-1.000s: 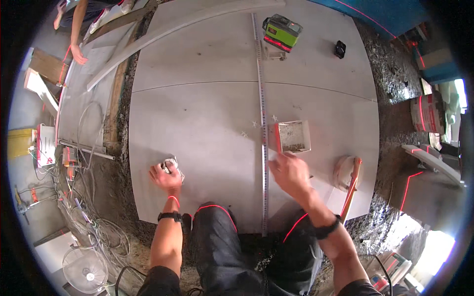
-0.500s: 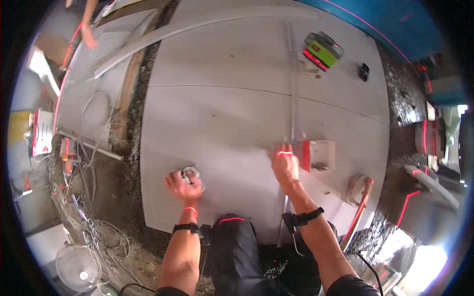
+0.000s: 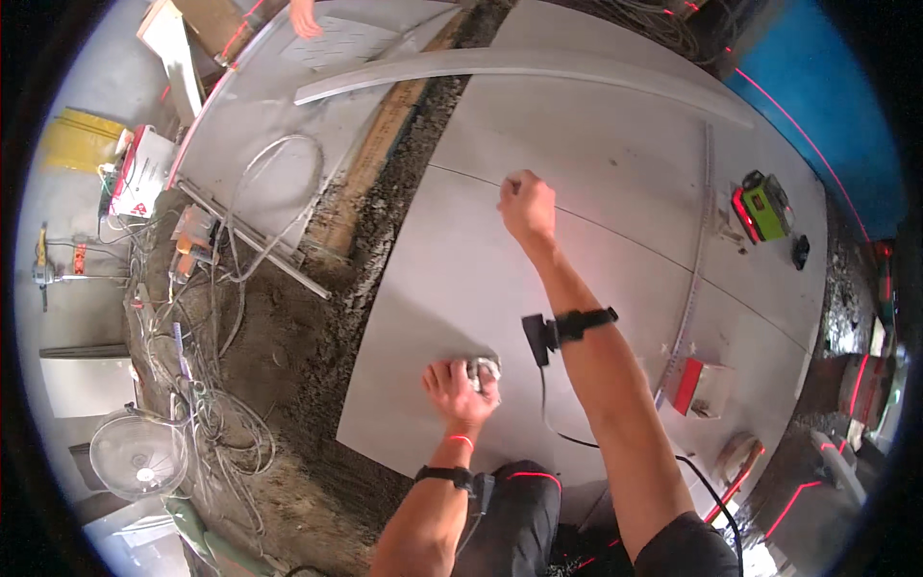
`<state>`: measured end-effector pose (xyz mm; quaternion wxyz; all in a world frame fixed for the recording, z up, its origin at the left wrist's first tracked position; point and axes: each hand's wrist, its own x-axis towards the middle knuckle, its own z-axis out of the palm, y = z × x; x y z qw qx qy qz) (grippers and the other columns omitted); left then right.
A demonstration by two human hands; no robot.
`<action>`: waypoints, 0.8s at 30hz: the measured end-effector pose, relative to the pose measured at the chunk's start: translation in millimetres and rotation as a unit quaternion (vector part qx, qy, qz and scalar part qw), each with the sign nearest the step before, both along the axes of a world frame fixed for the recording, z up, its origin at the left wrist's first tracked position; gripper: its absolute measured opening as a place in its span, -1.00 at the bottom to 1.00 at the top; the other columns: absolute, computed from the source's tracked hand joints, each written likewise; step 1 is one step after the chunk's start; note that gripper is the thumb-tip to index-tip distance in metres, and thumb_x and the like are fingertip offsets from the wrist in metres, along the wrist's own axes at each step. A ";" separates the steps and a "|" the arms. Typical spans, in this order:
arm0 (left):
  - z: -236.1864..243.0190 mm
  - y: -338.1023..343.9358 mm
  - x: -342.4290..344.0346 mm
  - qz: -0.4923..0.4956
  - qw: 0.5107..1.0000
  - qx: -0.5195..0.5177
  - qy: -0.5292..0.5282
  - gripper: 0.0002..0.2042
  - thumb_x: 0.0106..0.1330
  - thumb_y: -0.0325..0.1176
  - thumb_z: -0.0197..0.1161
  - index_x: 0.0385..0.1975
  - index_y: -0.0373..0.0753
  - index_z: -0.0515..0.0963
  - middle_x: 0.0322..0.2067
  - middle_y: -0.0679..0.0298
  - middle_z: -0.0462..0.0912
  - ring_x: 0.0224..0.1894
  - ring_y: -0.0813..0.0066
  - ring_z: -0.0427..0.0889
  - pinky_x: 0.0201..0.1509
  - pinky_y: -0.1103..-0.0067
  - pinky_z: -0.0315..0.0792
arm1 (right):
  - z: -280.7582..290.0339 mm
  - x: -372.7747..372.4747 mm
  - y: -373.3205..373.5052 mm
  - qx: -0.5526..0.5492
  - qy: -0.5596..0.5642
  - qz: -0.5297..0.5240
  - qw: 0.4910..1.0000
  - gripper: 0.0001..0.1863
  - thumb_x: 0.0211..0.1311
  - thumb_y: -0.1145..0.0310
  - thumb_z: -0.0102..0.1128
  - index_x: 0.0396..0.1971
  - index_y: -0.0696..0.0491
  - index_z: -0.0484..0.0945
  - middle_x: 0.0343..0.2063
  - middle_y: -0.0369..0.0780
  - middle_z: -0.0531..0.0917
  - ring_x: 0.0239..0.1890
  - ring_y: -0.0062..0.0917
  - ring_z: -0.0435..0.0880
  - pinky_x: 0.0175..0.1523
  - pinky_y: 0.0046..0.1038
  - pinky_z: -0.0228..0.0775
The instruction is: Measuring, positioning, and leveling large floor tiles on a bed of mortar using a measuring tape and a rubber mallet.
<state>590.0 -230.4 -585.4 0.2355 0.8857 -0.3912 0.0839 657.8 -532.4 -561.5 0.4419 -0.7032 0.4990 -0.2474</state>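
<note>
My left hand (image 3: 459, 394) is closed round a crumpled grey-white rag (image 3: 484, 371) and rests low on the large pale floor tile (image 3: 519, 308). Above the thin seam (image 3: 596, 223) between two tiles is my right hand (image 3: 529, 204), its fingers curled tightly together. Whatever those fingers pinch, if anything, is hidden or too small to make out. To the right, a long thin ruler-like strip (image 3: 694, 279) lies across the tiles, and a small red and white open box (image 3: 702, 388) stands beside it.
A green laser level (image 3: 764, 207) and a small black object (image 3: 800, 252) sit at right. A long pale bar (image 3: 519, 63) crosses the far tiles. Cables (image 3: 207, 413), wet mortar and a clear round lamp (image 3: 139, 456) lie left. Another person's hand (image 3: 305, 17) shows far left.
My view has turned, shifting the scene. My right hand has left the spot by the strip and box and reached forward and left to the seam. The left hand still holds the rag.
</note>
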 end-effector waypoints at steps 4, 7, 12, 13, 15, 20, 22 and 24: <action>-1.6 4.7 2.9 -0.003 1.000 -0.010 -0.005 -0.73 0.21 -0.13 0.20 -0.36 -0.23 0.43 -0.34 0.03 0.45 -0.30 -0.05 0.42 -0.22 0.10 0.31 | -15.3 63.3 5.5 -0.091 0.055 0.031 0.994 -0.79 0.25 0.35 0.09 -0.37 0.21 0.55 -0.36 0.04 0.69 -0.25 -0.02 0.70 -0.14 -0.08 0.54; -3.5 7.9 4.2 -0.005 1.000 0.005 0.009 -0.74 0.16 -0.18 0.28 -0.34 -0.19 0.43 -0.34 0.06 0.44 -0.31 -0.03 0.41 -0.25 0.14 0.29 | -19.4 81.6 18.4 -0.126 0.121 0.035 0.984 -0.78 0.24 0.33 0.10 -0.33 0.20 0.54 -0.29 0.02 0.69 -0.25 -0.05 0.72 -0.13 -0.09 0.56; -3.0 9.8 5.7 -0.005 0.999 0.018 0.027 -0.72 0.07 -0.21 0.34 -0.32 -0.17 0.44 -0.32 0.06 0.44 -0.27 -0.03 0.41 -0.23 0.13 0.30 | -24.2 93.2 18.8 -0.125 0.166 0.015 0.978 -0.79 0.18 0.30 0.16 -0.33 0.15 0.56 -0.28 0.00 0.69 -0.26 -0.09 0.73 -0.15 -0.11 0.56; -1.6 9.3 6.2 -0.008 0.999 0.020 0.026 -0.72 0.07 -0.21 0.33 -0.32 -0.17 0.44 -0.32 0.06 0.44 -0.27 -0.04 0.41 -0.21 0.12 0.31 | -23.8 93.7 18.3 -0.125 0.165 0.014 0.978 -0.79 0.18 0.30 0.16 -0.33 0.15 0.56 -0.28 0.00 0.69 -0.26 -0.09 0.73 -0.15 -0.11 0.56; 0.7 8.6 6.2 -0.012 0.999 0.023 0.024 -0.72 0.06 -0.20 0.32 -0.33 -0.18 0.44 -0.32 0.05 0.44 -0.26 -0.05 0.41 -0.20 0.11 0.31 | -22.8 94.0 18.0 -0.112 0.171 0.017 0.979 -0.78 0.15 0.28 0.17 -0.32 0.13 0.56 -0.28 -0.01 0.70 -0.26 -0.10 0.73 -0.14 -0.11 0.56; 3.2 7.4 4.3 -0.005 0.999 0.026 0.025 -0.69 0.10 -0.13 0.27 -0.31 -0.21 0.45 -0.31 0.02 0.45 -0.25 -0.07 0.42 -0.15 0.10 0.32 | -21.6 95.2 23.1 -0.115 0.187 -0.006 0.976 -0.78 0.14 0.27 0.18 -0.33 0.13 0.57 -0.30 -0.03 0.71 -0.26 -0.11 0.74 -0.13 -0.13 0.57; 3.1 6.2 2.2 -0.003 0.999 0.027 0.034 -0.69 0.13 -0.12 0.25 -0.31 -0.22 0.45 -0.30 0.02 0.45 -0.26 -0.07 0.42 -0.15 0.11 0.32 | -22.1 95.3 24.1 -0.107 0.197 -0.004 0.975 -0.78 0.14 0.27 0.18 -0.34 0.12 0.57 -0.30 -0.04 0.71 -0.26 -0.12 0.74 -0.13 -0.14 0.56; 1.9 8.0 1.7 0.001 0.999 0.029 0.043 -0.70 0.17 -0.11 0.23 -0.31 -0.22 0.46 -0.30 0.01 0.46 -0.26 -0.06 0.42 -0.14 0.11 0.33 | -19.2 98.1 24.5 -0.090 0.200 -0.012 0.976 -0.78 0.14 0.25 0.18 -0.35 0.10 0.58 -0.34 -0.05 0.72 -0.25 -0.14 0.75 -0.12 -0.14 0.57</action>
